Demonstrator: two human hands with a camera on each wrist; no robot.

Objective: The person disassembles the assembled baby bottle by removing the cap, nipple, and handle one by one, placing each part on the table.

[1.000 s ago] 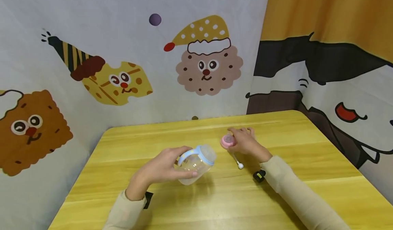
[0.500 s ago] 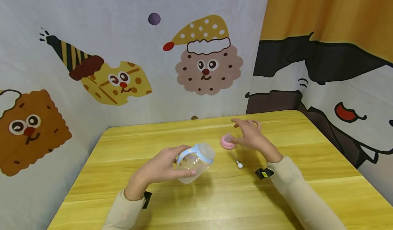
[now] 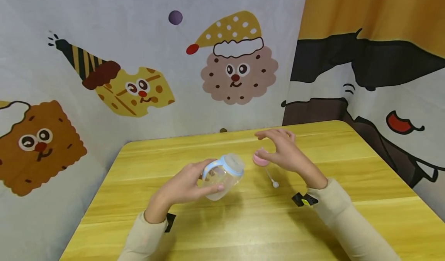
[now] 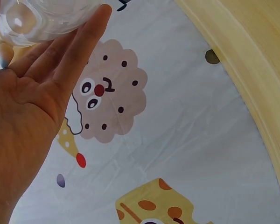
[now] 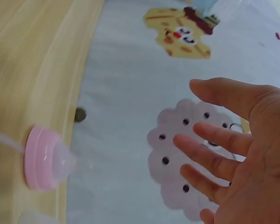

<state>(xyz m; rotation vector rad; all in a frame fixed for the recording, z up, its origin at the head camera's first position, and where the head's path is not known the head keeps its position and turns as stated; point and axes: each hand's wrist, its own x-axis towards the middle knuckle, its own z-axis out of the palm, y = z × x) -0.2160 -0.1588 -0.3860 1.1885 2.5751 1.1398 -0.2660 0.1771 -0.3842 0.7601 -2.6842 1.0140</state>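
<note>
My left hand (image 3: 185, 185) grips a clear baby bottle (image 3: 214, 192), tilted above the table, with a light-blue handle and collar and a clear top. In the left wrist view only the bottle's clear base (image 4: 46, 18) shows above the palm. Farther right, a pink bottle-nipple ring (image 3: 260, 161) lies on the table, with a thin straw ending in a white weight (image 3: 275, 184). My right hand (image 3: 286, 152) hovers beside and above this ring, fingers spread, holding nothing. The right wrist view shows the ring's translucent nipple (image 5: 61, 161) apart from the fingers.
The wood-grain table (image 3: 243, 230) ends at a cloth wall (image 3: 146, 29) with cartoon prints. At the bottom of the right wrist view, a translucent whitish object (image 5: 36, 218) is partly cut off; its kind is unclear. A black wrist strap (image 3: 304, 200) shows on my right wrist.
My right hand has come off the pink nipple ring, moving up and back while its fingers spread. The ring stays on the table. My left hand keeps holding the bottle. The head view shifts slightly.
</note>
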